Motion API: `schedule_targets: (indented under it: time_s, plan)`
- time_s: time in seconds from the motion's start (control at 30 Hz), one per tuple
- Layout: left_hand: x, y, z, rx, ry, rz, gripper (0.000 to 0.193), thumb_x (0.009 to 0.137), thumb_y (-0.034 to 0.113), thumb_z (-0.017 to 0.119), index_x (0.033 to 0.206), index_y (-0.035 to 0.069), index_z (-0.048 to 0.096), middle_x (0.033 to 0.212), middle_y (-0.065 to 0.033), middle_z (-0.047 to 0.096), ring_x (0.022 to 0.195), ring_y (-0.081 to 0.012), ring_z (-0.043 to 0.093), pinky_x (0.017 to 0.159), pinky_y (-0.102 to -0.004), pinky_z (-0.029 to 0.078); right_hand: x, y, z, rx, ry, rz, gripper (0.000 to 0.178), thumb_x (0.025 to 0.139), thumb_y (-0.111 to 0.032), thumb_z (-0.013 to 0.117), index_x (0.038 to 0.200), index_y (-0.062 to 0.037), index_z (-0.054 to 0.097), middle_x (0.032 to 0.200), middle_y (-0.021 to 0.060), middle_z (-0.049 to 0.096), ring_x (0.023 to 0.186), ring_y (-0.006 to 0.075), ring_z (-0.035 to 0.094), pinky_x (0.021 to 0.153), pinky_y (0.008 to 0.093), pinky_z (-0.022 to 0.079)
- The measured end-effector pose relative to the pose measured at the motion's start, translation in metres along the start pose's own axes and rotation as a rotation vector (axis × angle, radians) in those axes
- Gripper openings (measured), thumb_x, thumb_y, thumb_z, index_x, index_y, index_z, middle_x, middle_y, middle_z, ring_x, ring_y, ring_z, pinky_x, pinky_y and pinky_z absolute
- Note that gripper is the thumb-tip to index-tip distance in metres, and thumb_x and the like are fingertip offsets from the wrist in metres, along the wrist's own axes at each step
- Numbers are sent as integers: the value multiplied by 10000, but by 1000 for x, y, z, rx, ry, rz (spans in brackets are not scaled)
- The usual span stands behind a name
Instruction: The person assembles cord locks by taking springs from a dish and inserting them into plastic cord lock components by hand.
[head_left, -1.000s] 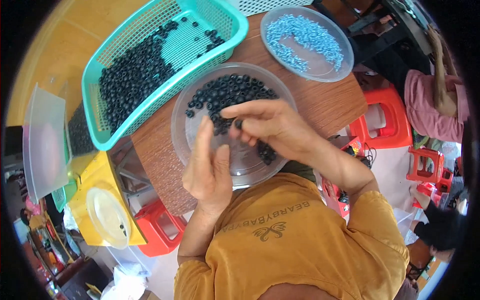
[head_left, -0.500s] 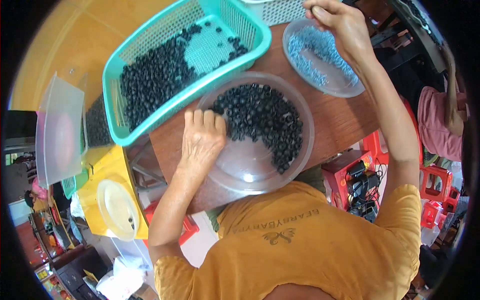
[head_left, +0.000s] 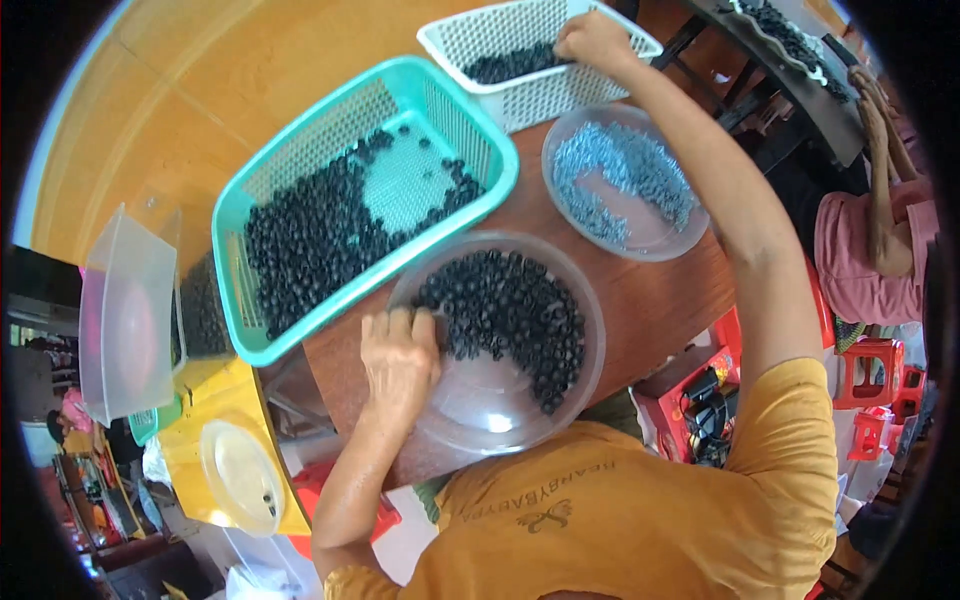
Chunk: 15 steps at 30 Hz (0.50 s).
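My left hand (head_left: 398,350) is closed, knuckles up, at the left rim of a round clear plastic bowl (head_left: 490,425). Whatever its curled fingers hold is hidden. Small black ring-like pieces (head_left: 515,310) are heaped across the far and right parts of that bowl. With the arm stretched far out, my right hand (head_left: 595,42) is over a white perforated basket (head_left: 545,105), its fingers closed; I cannot make out anything in them. Black pieces (head_left: 515,64) lie inside this basket. Nearer than it stands a clear round bowl (head_left: 632,250) of small light-blue metallic-looking parts (head_left: 640,165).
A teal basket (head_left: 370,305) with many black pieces stands left of the white one. The brown table (head_left: 660,310) carries the bowls. On a yellow surface at left is a pale dish (head_left: 240,475). Another person in pink (head_left: 870,260) sits at right by a dark table (head_left: 800,100).
My right hand has moved from above the bowl of light-blue parts to the white basket. The view has shifted, so more of that basket shows. My left hand stays at the bowl's rim.
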<state>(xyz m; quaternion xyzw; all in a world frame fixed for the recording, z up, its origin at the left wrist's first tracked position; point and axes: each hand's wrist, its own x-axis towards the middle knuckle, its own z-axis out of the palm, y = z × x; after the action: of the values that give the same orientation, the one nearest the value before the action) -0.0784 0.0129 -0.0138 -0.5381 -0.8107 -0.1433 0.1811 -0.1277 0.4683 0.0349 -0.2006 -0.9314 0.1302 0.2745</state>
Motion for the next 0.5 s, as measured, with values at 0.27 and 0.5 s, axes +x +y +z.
schedule_targets:
  time_s: [0.27, 0.5]
  plan:
    - [-4, 9, -30, -1553, 188, -1051, 165, 752, -90, 608, 897, -49, 677, 857, -99, 667, 690, -144, 598, 654, -250, 496, -126, -115, -39, 689, -17, -80, 127, 736, -41, 626, 835, 16, 682, 724, 64, 665, 676, 137, 607, 617, 269, 476]
    - [-10, 39, -30, -1733, 237, -1105, 187, 754, -86, 662, 939, -59, 654, 865, -99, 658, 702, -139, 604, 668, -242, 508, -265, -191, -37, 1190, -548, 182, 187, 786, 3, 657, 972, -13, 661, 910, 39, 658, 852, 81, 602, 767, 233, 491]
